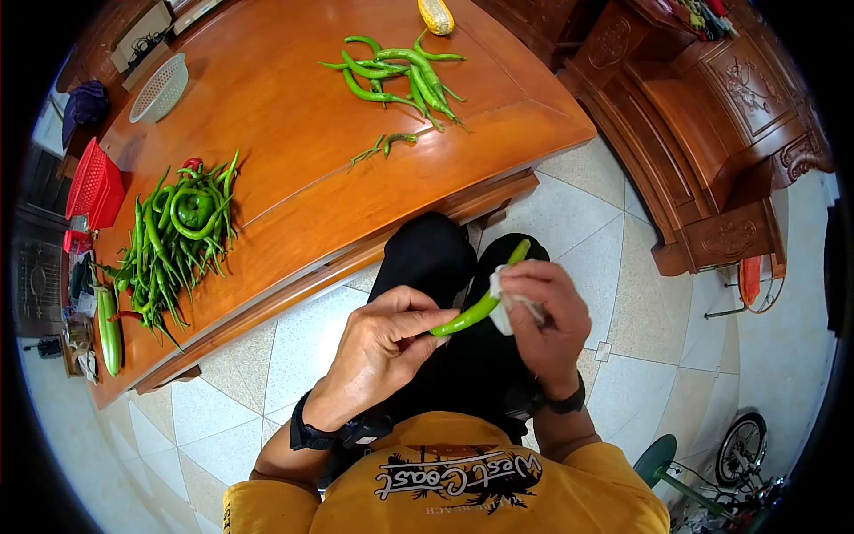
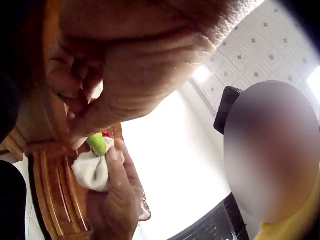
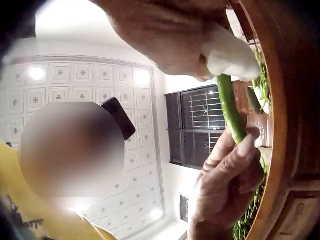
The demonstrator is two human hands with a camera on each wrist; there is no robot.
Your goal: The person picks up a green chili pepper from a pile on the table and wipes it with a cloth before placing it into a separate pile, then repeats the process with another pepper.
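Note:
A long green chili pepper (image 1: 471,316) is held over the person's lap, slanting up to the right. The left hand (image 1: 378,343) pinches its lower end between thumb and fingers. Around its middle, the right hand (image 1: 553,322) grips a folded white cloth (image 1: 500,307), and the far tip sticks out beyond. In the left wrist view the cloth (image 2: 92,171) bunches against the pepper; the right wrist view shows the pepper (image 3: 229,107) stretching between both hands. On the table lie a large heap of green peppers (image 1: 160,245) at left and a smaller group (image 1: 422,80) at the back.
The wooden table (image 1: 285,116) stands in front of the knees. On it are a pale colander (image 1: 162,87), red baskets (image 1: 96,187), a long green vegetable (image 1: 108,329), a yellow vegetable (image 1: 436,16) and small thin peppers (image 1: 391,142). A carved wooden bench (image 1: 712,116) stands at right.

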